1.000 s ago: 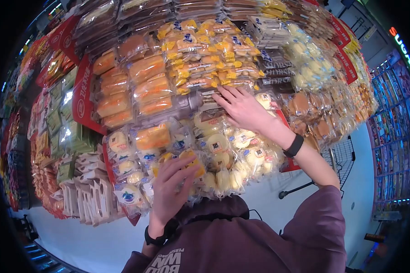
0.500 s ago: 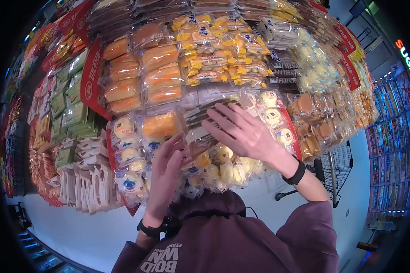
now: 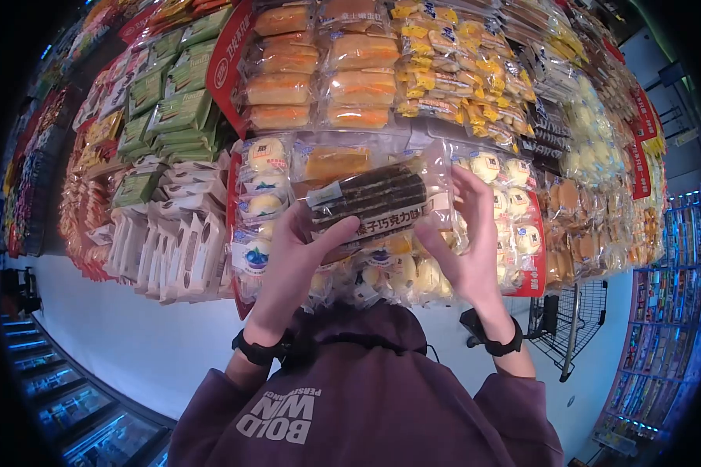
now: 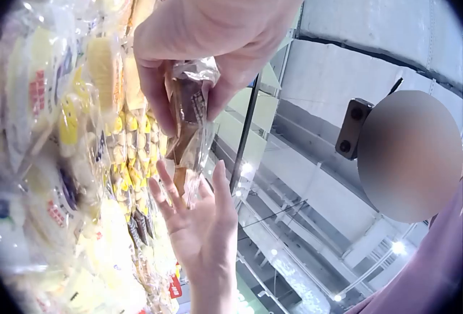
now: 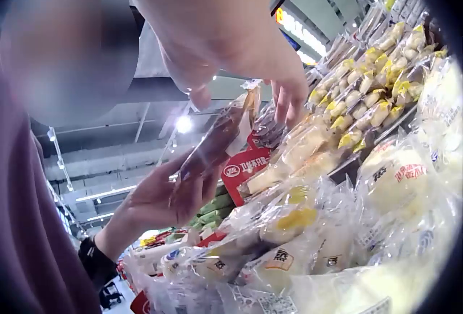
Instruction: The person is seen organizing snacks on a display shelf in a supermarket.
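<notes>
A clear packet of dark brown layered cake (image 3: 385,191) with Chinese lettering along its lower edge is held up over the display, slightly tilted. My left hand (image 3: 292,253) grips its left end, thumb across the front and fingers behind. In the left wrist view that hand (image 4: 217,21) pinches the packet (image 4: 190,104) between thumb and fingers. At the packet's other end is my right hand (image 3: 471,241), its thumb and fingers spread. From the right wrist, the packet's end (image 5: 249,101) shows between the parted thumb and fingers of that hand (image 5: 224,32).
Bagged round cakes (image 3: 261,159) lie right below my hands. Orange-topped bread packs (image 3: 362,82) and yellow bagged snacks (image 3: 455,62) are stacked behind. Green packets (image 3: 183,117) fill the left, beyond a red divider (image 3: 227,70). A wire cart (image 3: 580,319) stands at right.
My right hand reached into the display, then brought the cake packet back towards my body. The left hand now grips it, and the right hand has opened at its right end. The view has swung left.
</notes>
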Demonstrator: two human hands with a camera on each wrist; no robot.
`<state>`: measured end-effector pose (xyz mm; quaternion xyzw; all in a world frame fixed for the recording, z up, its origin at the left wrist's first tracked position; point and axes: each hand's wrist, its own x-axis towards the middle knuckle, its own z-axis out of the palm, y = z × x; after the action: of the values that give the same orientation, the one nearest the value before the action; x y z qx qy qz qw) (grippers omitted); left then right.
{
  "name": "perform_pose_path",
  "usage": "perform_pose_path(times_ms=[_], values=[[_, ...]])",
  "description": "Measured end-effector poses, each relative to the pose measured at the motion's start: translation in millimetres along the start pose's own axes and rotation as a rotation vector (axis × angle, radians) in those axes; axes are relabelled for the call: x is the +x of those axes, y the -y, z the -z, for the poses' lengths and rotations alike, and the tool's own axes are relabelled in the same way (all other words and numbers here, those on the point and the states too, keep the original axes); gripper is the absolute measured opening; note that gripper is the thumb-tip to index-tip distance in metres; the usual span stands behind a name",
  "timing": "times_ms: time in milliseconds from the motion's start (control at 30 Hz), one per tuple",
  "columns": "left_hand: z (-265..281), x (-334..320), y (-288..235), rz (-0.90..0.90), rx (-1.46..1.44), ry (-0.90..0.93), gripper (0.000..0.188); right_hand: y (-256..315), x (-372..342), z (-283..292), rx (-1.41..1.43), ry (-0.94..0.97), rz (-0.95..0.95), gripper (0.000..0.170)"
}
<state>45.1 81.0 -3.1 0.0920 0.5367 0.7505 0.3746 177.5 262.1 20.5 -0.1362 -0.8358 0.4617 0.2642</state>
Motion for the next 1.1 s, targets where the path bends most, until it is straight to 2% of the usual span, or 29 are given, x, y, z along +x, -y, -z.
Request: perform_pose_path(times_ms=[67,100,133,167,200,233,333,433,533,633,733,767,867,967,1067,1100], values=[[7,-1,-5,-0.088,0.135,0.071,0.043,4,8,-6,0.457,0.164,-0.326,0.07],[10,-1,-4,-0.144,0.168,0.101,0.044,6,9,-8,0.425,0.183,-0.343,0.059],[13,-1,-5,-0.2,0.201,0.129,0.044,5,10,-10,0.343,0.207,-0.241,0.054],[17,-4,-11,-0.287,0.395,0.107,0.048,3,12,-11,0.261,0.232,-0.136,0.05],[23,-2,-11,-0.365,0.38,0.168,0.046,3,12,-13,0.181,0.258,-0.033,0.045],[30,1,-10,-0.442,0.365,0.23,0.045,4,13,-17,0.242,0.236,-0.011,0.035],[40,3,-15,-0.572,0.33,0.308,0.036,2,10,-27,0.389,0.25,-0.017,0.035],[45,-1,-25,-0.655,0.376,0.329,0.029,-4,12,-34,0.373,0.267,0.19,0.032],[55,-3,-27,-0.713,0.45,0.34,0.032,-1,14,-40,0.404,0.274,0.2,0.038],[65,-5,-29,-0.666,0.393,0.348,0.04,6,9,-49,0.398,0.236,0.109,0.04],[67,-20,-32,-0.475,0.554,0.128,0.049,25,3,-52,0.206,0.226,0.044,0.047],[70,-22,-30,-0.437,0.513,0.105,0.052,33,1,-56,0.295,0.211,-0.083,0.055],[74,-30,-33,-0.336,0.457,0.083,0.052,29,-5,-66,0.332,0.194,-0.112,0.06],[82,-32,-33,-0.344,0.434,0.124,0.053,28,-11,-72,0.311,0.231,-0.048,0.066],[87,-33,-27,-0.359,0.408,0.089,0.052,28,-16,-77,0.283,0.185,-0.041,0.069],[84,-36,-32,-0.285,0.365,0.11,0.05,27,-16,-79,0.268,0.076,0.046,0.068]])
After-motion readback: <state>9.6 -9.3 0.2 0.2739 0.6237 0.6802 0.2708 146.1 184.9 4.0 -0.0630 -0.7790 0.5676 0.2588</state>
